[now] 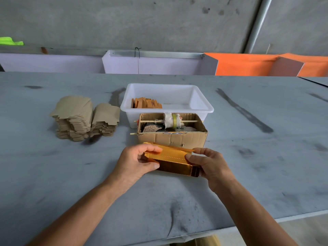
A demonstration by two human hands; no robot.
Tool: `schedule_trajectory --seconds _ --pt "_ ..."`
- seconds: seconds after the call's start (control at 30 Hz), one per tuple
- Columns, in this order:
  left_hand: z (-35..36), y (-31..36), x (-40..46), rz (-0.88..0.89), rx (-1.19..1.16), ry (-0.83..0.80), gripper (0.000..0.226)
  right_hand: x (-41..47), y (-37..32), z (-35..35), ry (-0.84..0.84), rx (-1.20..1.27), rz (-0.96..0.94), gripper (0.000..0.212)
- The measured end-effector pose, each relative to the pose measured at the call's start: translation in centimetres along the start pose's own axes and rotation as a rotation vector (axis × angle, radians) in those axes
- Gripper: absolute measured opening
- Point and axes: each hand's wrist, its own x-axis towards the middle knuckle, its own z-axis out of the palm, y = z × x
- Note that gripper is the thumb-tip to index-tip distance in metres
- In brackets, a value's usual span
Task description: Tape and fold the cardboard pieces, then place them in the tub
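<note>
We note the left hand (140,161) and right hand (206,163) pinching opposite ends of a gold cardboard piece (173,161), apparently part-folded, near the tub (166,108).

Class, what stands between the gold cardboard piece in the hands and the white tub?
In the head view, an open brown cardboard box holding a tape roll on a stick.

No readable text, label, brand, number or sign shows on anything here.

Head view, forward-down, over table (53,174)
</note>
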Motion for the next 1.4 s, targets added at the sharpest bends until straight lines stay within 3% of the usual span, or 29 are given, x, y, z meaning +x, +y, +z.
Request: schedule_trajectory --seconds 0.17,0.33,0.47,0.57,0.77,0.93,1.0,1.07,1.13,1.27,1.4 --pt "0.0 -0.2 0.1 0.022 0.058 0.04 0.044 -0.4 0.1 -0.2 -0.096 -0.028 -0.06 0.03" --pt "-0.2 -0.3 0.0 0.024 0.031 0.064 0.038 -0.4 0.7 -0.6 -0.266 -0.153 -0.331 0.063" --pt "-0.1 -0.3 0.0 0.009 0.002 0.07 0.038 -0.5 1.4 -0.6 -0.182 -0.461 -0.603 0.045" --pt "-0.1 -0.1 -0.1 0.026 0.065 0.062 0.042 -0.5 1.6 -0.6 -0.154 -0.452 -0.714 0.031" --pt "0.5 -0.1 -0.2 0.263 0.289 0.217 0.027 -0.4 2.0 -0.1 -0.06 -0.407 -0.81 0.019" --pt "0.9 -0.7 0.1 0.525 0.465 0.432 0.014 -1.1 1.9 0.6 -0.025 -0.328 -0.804 0.023" --pt "0.8 -0.9 0.0 0.65 0.541 0.467 0.004 -1.4 1.9 0.8 0.045 -0.352 -0.804 0.035" --pt "0.7 -1.1 -0.1 0.745 0.626 0.499 0.004 -2.2 1.9 1.0 0.206 -0.375 -0.765 0.046" --pt "0.7 -1.0 -0.2 0.822 0.681 0.521 0.003 -3.0 1.9 1.3 0.304 -0.243 -0.583 0.046" --pt "0.9 -0.5 -0.5 0.946 0.757 0.488 0.01 -3.5 1.0 2.2 0.053 0.123 0.007 0.04" --pt "1.4 -0.7 -0.7 1.001 0.88 0.45 0.017 -3.1 0.5 2.8 -0.022 0.381 0.209 0.02"
